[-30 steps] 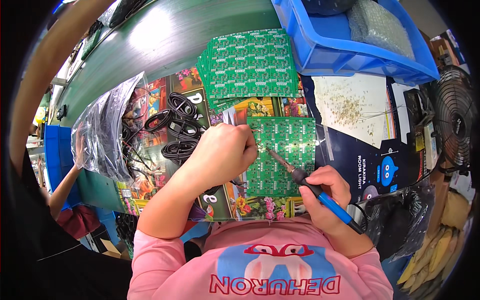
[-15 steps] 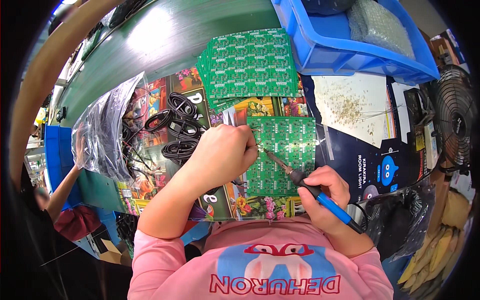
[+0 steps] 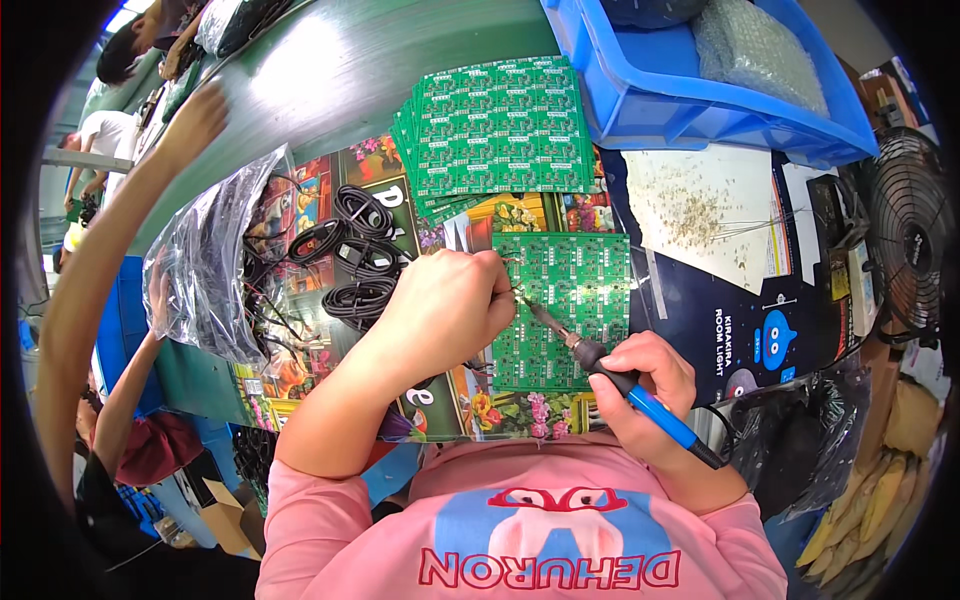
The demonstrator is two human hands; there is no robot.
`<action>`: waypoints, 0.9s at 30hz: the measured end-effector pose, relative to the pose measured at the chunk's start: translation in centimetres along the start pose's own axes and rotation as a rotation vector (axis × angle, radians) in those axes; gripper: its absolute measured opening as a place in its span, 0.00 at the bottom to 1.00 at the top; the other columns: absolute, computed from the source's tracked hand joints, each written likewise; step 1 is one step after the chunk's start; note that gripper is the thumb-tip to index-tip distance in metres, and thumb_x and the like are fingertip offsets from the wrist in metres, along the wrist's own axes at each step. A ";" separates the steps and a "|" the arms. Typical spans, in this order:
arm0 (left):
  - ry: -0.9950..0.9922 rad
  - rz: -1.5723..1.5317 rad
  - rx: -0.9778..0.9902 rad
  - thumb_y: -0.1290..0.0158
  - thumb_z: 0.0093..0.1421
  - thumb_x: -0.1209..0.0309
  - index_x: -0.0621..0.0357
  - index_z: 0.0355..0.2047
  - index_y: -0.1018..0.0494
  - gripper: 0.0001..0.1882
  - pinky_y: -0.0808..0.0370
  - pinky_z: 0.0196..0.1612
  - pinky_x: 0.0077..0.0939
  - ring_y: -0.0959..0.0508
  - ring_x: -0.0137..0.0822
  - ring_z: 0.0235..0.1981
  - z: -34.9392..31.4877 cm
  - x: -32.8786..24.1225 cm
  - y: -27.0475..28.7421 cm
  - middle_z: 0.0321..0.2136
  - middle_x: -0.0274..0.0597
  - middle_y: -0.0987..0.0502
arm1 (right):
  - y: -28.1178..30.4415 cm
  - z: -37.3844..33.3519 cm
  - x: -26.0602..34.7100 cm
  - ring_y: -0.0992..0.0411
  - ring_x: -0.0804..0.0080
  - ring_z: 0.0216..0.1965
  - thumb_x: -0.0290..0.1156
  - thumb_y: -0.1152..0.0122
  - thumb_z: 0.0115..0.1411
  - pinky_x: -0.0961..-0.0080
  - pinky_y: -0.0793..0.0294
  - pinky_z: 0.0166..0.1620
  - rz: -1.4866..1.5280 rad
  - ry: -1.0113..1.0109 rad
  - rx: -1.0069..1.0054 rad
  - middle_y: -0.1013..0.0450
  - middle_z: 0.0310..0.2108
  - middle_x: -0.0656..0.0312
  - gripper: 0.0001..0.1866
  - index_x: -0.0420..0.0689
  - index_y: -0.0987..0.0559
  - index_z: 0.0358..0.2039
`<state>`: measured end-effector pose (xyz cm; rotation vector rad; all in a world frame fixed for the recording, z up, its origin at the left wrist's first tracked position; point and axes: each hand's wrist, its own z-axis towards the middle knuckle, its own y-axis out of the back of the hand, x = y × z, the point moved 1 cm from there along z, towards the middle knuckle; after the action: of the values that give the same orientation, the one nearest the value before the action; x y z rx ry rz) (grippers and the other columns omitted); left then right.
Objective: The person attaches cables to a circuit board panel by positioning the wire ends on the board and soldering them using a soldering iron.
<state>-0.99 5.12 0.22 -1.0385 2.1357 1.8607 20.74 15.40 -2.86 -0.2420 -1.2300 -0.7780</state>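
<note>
Green circuit-board panel (image 3: 580, 275), lying near the table's (image 3: 400, 45) near edge; left hand (image 3: 455, 295) curled over the panel's left side, cannot tell what it grips; right hand (image 3: 650, 375) closed around blue-handled soldering iron (image 3: 657, 412), tip beside left fingers.

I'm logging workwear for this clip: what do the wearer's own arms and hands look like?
The left hand and right hand are ungloved, and no watch or bracelet shows. Pink sleeves end around the elbows; the forearms are bare.
</note>
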 end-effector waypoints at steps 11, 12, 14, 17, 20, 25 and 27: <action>-0.007 0.004 -0.015 0.42 0.51 0.72 0.62 0.27 0.23 0.05 0.22 0.32 0.40 0.18 0.50 0.25 0.0 0.0 -0.1 0.22 0.49 0.19 | 0.1 -0.4 -0.3 0.28 0.72 0.24 0.16 0.31 0.49 0.79 0.33 0.25 0.061 -0.009 -0.057 0.27 0.26 0.56 0.14 0.40 0.24 0.35; -0.007 0.004 -0.015 0.42 0.51 0.72 0.62 0.27 0.23 0.05 0.22 0.32 0.40 0.18 0.50 0.25 0.0 0.0 -0.1 0.22 0.49 0.19 | 0.2 -0.4 -0.3 0.28 0.72 0.24 0.16 0.31 0.49 0.79 0.32 0.25 0.058 -0.007 -0.055 0.27 0.26 0.56 0.14 0.40 0.24 0.35; -0.015 0.010 -0.021 0.42 0.52 0.73 0.63 0.27 0.23 0.06 0.22 0.32 0.40 0.18 0.50 0.25 0.0 0.0 -0.1 0.22 0.49 0.19 | 0.3 -0.4 -0.1 0.28 0.72 0.24 0.16 0.31 0.49 0.79 0.32 0.25 0.055 -0.010 -0.051 0.27 0.26 0.56 0.14 0.40 0.24 0.36; -0.028 -0.005 -0.038 0.42 0.52 0.73 0.63 0.27 0.23 0.06 0.23 0.31 0.41 0.18 0.50 0.25 0.0 0.1 -0.2 0.22 0.49 0.19 | 0.3 -0.4 -0.1 0.29 0.72 0.24 0.16 0.31 0.49 0.79 0.32 0.25 0.055 -0.012 -0.051 0.27 0.26 0.56 0.14 0.40 0.24 0.36; -0.026 -0.014 -0.043 0.42 0.52 0.73 0.62 0.27 0.23 0.05 0.23 0.31 0.41 0.18 0.49 0.25 -0.1 0.0 -0.1 0.22 0.48 0.19 | 0.3 -0.4 -0.2 0.28 0.72 0.24 0.16 0.31 0.49 0.79 0.32 0.25 0.061 -0.010 -0.053 0.27 0.26 0.56 0.14 0.40 0.24 0.36; -0.030 -0.016 -0.041 0.42 0.52 0.73 0.62 0.27 0.24 0.05 0.23 0.32 0.41 0.18 0.49 0.25 -0.2 0.0 -0.2 0.22 0.48 0.19 | 0.3 -0.4 -0.3 0.28 0.72 0.24 0.16 0.32 0.49 0.79 0.32 0.25 0.057 0.003 -0.053 0.27 0.27 0.56 0.14 0.39 0.24 0.36; -0.031 -0.010 -0.042 0.42 0.52 0.73 0.62 0.27 0.24 0.05 0.23 0.32 0.41 0.18 0.49 0.25 -0.2 0.1 -0.2 0.22 0.47 0.19 | 0.3 -0.4 -0.2 0.28 0.72 0.24 0.16 0.31 0.49 0.79 0.32 0.25 0.057 -0.010 -0.049 0.27 0.27 0.55 0.14 0.40 0.24 0.36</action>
<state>-0.89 4.93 0.10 -1.0196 2.0792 1.9116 21.22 15.45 -3.13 -0.3201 -1.2092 -0.7588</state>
